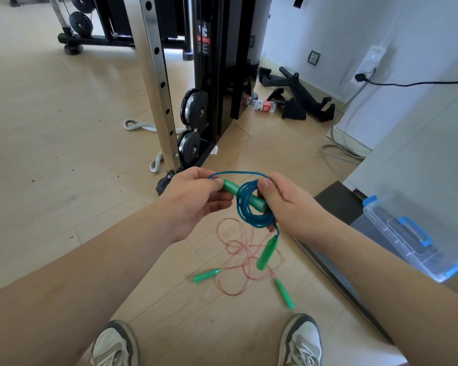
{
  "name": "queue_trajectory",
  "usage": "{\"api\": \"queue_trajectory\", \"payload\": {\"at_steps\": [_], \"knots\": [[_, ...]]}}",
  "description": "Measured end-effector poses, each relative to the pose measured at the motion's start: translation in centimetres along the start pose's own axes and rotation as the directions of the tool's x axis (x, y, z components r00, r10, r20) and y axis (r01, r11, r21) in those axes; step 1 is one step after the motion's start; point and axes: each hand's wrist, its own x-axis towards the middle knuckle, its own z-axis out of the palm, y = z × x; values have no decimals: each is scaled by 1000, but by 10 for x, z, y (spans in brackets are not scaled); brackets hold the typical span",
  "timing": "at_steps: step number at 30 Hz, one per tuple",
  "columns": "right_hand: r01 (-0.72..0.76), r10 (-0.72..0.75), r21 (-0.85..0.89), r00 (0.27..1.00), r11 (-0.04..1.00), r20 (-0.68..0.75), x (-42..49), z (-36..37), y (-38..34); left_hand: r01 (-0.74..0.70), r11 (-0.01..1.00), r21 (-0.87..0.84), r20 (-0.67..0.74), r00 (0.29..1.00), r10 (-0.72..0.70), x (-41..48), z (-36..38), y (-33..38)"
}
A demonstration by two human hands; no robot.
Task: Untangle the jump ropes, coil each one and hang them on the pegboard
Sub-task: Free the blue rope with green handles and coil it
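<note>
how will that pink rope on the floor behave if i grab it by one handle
Probably floppy: the pink rope lies in loose overlapping loops on the floor, so it would likely trail and snag on itself. The cord looks thin, so likely light. Its tapered green handles look rigid and might roll if nudged.

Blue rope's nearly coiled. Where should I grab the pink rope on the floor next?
Probably by its left green plastic handle: it lies flat on the floor, outside the thin pink rope's loose loops. Come down from above on the left, fingers across its width. Pulling the cord itself could tighten the tangle.
</note>
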Motion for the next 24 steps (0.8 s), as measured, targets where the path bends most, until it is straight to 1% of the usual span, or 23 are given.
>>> {"api": "queue_trajectory", "payload": {"at_steps": [2, 4, 5, 6, 7, 9, 10, 11, 12, 14, 16, 17, 20, 22, 24], "knots": [[-19, 19, 46, 1000, 999, 11, 1, -1, 4, 29, 999, 21, 102, 994, -31, -3, -1, -1], [-55, 43, 103, 993, 993, 112, -1, -1, 4, 28, 996, 81, 175, 984, -42, -4, -1, -2], [-68, 49, 106, 985, 992, 167, -2, -1, 3, 21, 994, 111, 206, 978, -43, -5, -1, -2], [-69, 53, 77, 980, 995, 190, -3, -1, 1, 12, 991, 133, 239, 970, -44, -6, -2, -2], [-51, 49, 12, 983, 999, 176, -3, -1, 0, 11, 990, 138, 273, 961, -49, -7, -1, -2], [-1, 13, -145, 996, 989, 86, -2, -2, -3, 49, 991, 126, 328, 940, -88, -10, 0, 0], [11, -2, -180, 999, 984, 49, -1, -2, -4, 61, 990, 129, 362, 926, -105, -12, 2, 0], [10, -5, -178, 1000, 984, 30, -1, -1, -4, 54, 987, 152, 393, 913, -110, -15, 5, -1], [5, -1, -161, 1000, 987, 28, 0, -1, -3, 15, 978, 206, 407, 908, -99, -18, 7, -2], [-1, 8, -133, 999, 991, 54, 0, 0, -3, -82, 933, 350, 393, 917, -66, -25, 11, -5], [3, 7, -148, 998, 989, 63, 0, 1, -2, -98, 899, 427, 342, 938, -60, -26, 11, -11], [8, 1, -173, 999, 985, 47, 0, 1, -2, -85, 904, 418, 328, 942, -63, -26, 11, -13], [4, -16, -199, 998, 980, -60, 4, 0, 2, -44, 938, 345, 321, 944, -74, -27, 10, -14], [-14, -8, -197, 994, 980, -110, 6, -1, 5, -49, 933, 358, 328, 942, -76, -28, 12, -14], [-23, 5, -172, 995, 985, -103, 6, 1, 5, -79, 909, 409, 313, 948, -59, -29, 14, -16]]}}
